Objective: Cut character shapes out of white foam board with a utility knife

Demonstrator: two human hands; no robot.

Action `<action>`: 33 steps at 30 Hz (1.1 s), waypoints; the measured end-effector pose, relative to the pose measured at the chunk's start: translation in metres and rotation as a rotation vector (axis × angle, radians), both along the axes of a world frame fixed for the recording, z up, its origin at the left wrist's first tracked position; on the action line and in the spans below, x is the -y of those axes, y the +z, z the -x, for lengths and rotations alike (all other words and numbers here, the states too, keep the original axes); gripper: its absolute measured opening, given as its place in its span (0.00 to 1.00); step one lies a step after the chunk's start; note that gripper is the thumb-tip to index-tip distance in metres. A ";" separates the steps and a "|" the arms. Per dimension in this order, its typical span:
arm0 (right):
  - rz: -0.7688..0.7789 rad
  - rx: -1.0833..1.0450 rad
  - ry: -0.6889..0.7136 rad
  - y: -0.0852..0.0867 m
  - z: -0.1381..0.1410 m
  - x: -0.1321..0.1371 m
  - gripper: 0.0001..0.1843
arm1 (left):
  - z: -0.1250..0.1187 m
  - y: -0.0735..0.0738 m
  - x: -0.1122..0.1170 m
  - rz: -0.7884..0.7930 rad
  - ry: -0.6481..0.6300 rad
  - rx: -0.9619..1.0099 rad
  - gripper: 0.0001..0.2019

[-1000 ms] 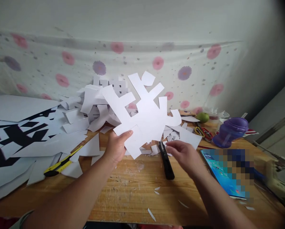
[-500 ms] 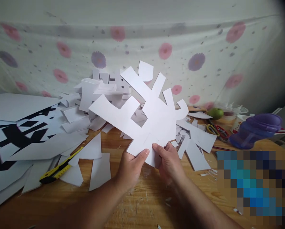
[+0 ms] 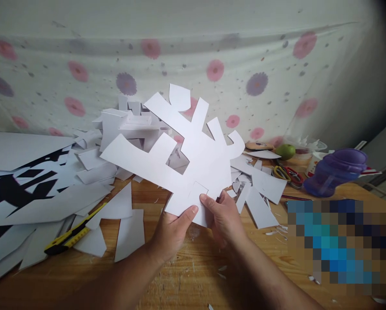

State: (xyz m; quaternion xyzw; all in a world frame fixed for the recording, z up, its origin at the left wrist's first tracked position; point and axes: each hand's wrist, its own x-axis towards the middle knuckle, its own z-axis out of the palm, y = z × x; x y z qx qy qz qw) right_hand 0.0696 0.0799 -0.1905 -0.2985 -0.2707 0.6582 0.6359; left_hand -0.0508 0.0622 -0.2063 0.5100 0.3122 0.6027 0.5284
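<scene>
A white foam-board cutout (image 3: 206, 159) with several branching arms and a hooked end is held up in front of me, above the table. My left hand (image 3: 175, 228) grips its lower left edge, thumb flat on the front face. At the lower right edge, my right hand (image 3: 223, 215) pinches the same cutout, its thumb close to the other one. A small square outline shows on the board just above my thumbs. The fingers behind the board are mostly hidden. Left of my left hand lies a yellow utility knife (image 3: 73, 232) on white offcuts (image 3: 130, 234).
White sheets and black-patterned pieces (image 3: 31, 185) cover the left. Behind stands a white built-up structure (image 3: 125, 122). To the right are scraps (image 3: 260, 206), scissors (image 3: 288, 174), a green fruit (image 3: 285, 151) and a purple cup (image 3: 335, 172). A flowered sheet (image 3: 186, 56) hangs at the back.
The cutout has tilted slightly to the left in my hands, both still gripping it. The whole view has shifted a little, so the surroundings sit further left.
</scene>
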 end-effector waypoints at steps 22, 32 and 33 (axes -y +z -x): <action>-0.001 0.069 -0.022 -0.003 -0.003 -0.001 0.27 | -0.005 0.002 0.002 0.002 -0.070 0.062 0.23; -0.019 0.027 0.006 0.003 -0.001 0.003 0.25 | 0.002 0.013 0.002 0.060 -0.079 0.124 0.27; -0.013 0.034 0.008 0.002 -0.002 0.003 0.25 | 0.003 0.016 0.002 0.073 -0.085 0.142 0.27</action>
